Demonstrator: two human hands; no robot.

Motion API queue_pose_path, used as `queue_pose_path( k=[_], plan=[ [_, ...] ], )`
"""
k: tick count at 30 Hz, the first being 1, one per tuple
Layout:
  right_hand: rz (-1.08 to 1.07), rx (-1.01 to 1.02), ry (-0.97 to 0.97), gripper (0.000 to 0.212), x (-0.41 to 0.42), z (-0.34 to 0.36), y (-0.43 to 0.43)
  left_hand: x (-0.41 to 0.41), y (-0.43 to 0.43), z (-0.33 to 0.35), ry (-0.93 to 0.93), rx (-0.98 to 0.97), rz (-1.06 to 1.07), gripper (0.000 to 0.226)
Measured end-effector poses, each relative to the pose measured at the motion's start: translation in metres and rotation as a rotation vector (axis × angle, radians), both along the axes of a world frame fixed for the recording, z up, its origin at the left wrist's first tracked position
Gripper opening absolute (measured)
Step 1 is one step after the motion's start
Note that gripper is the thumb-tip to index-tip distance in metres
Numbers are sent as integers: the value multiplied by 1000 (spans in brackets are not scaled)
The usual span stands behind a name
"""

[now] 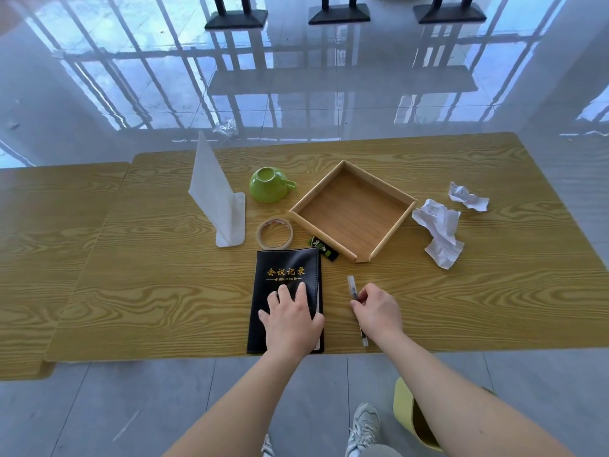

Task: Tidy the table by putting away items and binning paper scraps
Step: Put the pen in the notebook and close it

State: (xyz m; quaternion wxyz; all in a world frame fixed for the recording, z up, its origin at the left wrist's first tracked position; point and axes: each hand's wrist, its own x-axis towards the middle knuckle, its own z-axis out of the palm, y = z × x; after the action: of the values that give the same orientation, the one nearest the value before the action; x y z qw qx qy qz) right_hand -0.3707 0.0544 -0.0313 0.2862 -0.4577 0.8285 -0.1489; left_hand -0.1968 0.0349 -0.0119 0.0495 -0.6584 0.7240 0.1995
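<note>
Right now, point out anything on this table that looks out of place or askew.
The green cup sits upside down near the far edge. Two crumpled paper scraps lie loose right of the wooden tray, which is empty and turned at an angle to the table edge. Nothing looks spilled or broken.

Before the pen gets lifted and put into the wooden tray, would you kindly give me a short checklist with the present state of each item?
1. Right hand on the pen: ok, fingertips touch its barrel; pen lies on the table.
2. Firm grip closed: cannot tell.
3. Wooden tray has room: ok, nothing in it.
4. Path from pen to tray: ok, only the small black-and-green item lies near the tray's corner.
5. Left hand steadying the black notebook: ok, palm flat on the cover.
</note>
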Motion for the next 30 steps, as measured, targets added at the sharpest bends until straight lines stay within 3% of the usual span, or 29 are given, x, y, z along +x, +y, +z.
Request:
queue_pose_path(
  k=[11,15,19,23,30],
  plan=[
    [-34,-45,-81,15,-1,10,9,46,-7,40,565,-1,90,63],
    [-80,-60,-258,9,20,21,1,73,-7,54,726,-24,163,58],
    [-136,-80,-491,2,52,33,-19,92,-6,66,822,-27,218,56],
    [-124,-48,-638,9,87,40,-36,116,-8,67,882,-44,288,54],
    [-95,37,-586,8,128,37,-55,136,-11,66,893,-76,348,54]
  ],
)
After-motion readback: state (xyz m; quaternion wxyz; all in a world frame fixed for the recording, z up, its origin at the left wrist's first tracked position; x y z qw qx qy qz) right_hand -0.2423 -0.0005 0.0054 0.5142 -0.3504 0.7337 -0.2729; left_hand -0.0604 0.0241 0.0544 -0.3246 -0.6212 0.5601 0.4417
